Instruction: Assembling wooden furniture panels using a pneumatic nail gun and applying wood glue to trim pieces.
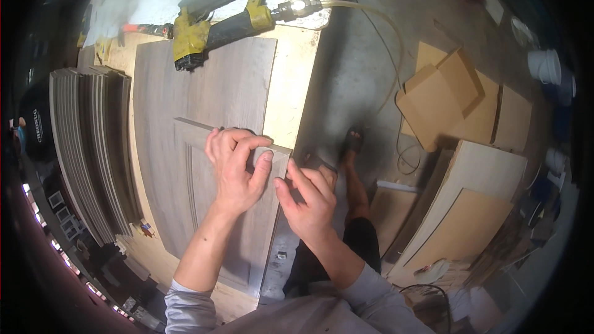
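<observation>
A grey wood-grain cabinet door [250,241] with a raised frame lies on the workbench, partly over another grey wood-grain panel [232,89]. My left hand [236,176] is curled over the door's far right corner, its thumb on the top face near the edge. On the same corner's right side, my right hand [308,205] has its index finger and thumb against the door's edge, the other fingers bent. Whether anything small is between those fingers cannot be made out. A yellow and black nail gun [213,34] rests beyond both hands, across the panel's far end.
Grey panels [90,154] stand stacked on edge at the left. An air hose [371,11] runs from the nail gun to the floor. At the right are opened cardboard [445,99], leaning boards [476,192] and a white bucket [544,66]. A red-handled tool [145,29] lies at the back.
</observation>
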Action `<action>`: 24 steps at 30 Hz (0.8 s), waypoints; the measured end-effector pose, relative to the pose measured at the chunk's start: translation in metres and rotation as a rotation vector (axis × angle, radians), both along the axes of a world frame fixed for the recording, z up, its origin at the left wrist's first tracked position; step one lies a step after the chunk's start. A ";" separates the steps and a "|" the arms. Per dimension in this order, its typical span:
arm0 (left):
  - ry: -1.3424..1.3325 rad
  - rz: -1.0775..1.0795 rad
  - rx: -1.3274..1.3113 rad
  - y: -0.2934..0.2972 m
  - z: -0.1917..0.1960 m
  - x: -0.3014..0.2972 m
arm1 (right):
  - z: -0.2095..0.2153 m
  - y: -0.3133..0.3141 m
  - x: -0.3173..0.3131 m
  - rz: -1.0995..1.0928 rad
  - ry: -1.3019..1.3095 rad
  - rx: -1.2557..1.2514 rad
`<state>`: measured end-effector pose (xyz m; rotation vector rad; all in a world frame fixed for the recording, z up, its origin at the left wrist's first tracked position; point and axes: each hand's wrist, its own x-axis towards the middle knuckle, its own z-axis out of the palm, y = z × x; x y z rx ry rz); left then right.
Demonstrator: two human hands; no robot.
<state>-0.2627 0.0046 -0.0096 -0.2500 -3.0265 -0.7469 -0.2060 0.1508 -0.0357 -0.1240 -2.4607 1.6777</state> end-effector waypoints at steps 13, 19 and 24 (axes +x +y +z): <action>-0.023 0.009 0.011 0.007 0.003 -0.002 | 0.003 0.005 -0.002 0.021 0.013 0.001; -0.013 0.022 0.024 0.010 0.002 -0.001 | 0.005 0.007 -0.002 0.030 -0.005 -0.013; -0.095 0.009 -0.002 0.006 0.006 0.000 | 0.003 0.025 -0.011 0.096 -0.245 -0.226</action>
